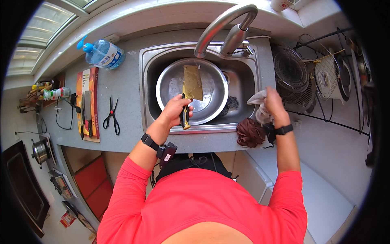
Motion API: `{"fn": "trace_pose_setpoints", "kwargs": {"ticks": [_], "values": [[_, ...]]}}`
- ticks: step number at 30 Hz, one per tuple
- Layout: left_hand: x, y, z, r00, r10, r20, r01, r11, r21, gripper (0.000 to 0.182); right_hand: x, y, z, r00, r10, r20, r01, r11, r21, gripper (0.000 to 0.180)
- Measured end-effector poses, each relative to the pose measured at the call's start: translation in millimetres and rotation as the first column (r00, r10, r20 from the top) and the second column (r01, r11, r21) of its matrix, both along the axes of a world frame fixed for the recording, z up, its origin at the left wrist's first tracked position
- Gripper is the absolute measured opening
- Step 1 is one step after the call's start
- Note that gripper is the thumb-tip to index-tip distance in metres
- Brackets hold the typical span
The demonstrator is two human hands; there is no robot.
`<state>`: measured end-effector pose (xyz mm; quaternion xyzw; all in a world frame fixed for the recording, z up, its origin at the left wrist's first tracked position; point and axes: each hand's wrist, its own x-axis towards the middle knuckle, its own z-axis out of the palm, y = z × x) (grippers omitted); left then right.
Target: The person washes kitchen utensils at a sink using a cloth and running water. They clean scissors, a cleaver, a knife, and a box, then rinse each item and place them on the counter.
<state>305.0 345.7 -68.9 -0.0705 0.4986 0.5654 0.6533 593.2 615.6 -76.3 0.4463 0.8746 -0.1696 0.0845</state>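
Observation:
A wet, brass-coloured cleaver (193, 82) is held by its black handle in my left hand (175, 110), blade pointing away from me over a steel basin (166, 71). The basin sits in the stainless sink (243, 70). My right hand (273, 100) grips a pale, thin cloth (258, 97) at the sink's right edge, part of it dangling below the fingers. Beneath it, a crumpled brown cloth (250, 131) lies on the front right rim and counter. Beside the basin rests a dark scouring pad (232, 103).
The steel faucet (227, 27) arches over the sink's back edge. On the left counter are black scissors (112, 117), two knives on a cardboard knife package (95, 106), and a blue pump bottle (105, 55). A black wire rack (324, 113) with pans and strainers stands at right.

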Motion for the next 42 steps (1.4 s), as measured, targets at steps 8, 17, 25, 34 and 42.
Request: {"fn": "trace_pose_setpoints", "kwargs": {"ticks": [8,17,25,34,42], "values": [[34.4,-14.8,26.9,0.935,-0.195,-0.296,0.207,0.978,0.009,0.022,-85.7,-78.9,82.6,0.702,0.068,-0.709,-0.102,0.995,-0.005,0.031],[39.2,-73.4,72.9,0.859,-0.225,-0.461,0.263,0.965,0.020,0.032,-168.3,-198.8,5.8,0.521,0.234,-0.821,-0.435,0.900,-0.020,0.041],[10.4,-125.9,91.0,0.853,-0.280,-0.440,0.336,0.940,0.054,0.048,-213.7,-198.7,-7.8,0.412,0.272,-0.870,-0.225,0.955,0.192,0.031],[-54.8,-202.5,75.3,0.997,-0.081,0.000,0.079,0.972,0.221,0.035,-227.3,-187.6,-49.8,0.216,-0.938,-0.272,-0.233,0.221,-0.947,0.038],[-84.7,-216.8,23.2,0.984,0.152,0.091,-0.170,0.955,0.242,0.032,-293.1,-314.3,23.9,0.347,-0.938,0.001,-0.702,-0.260,-0.663,0.045]]}}
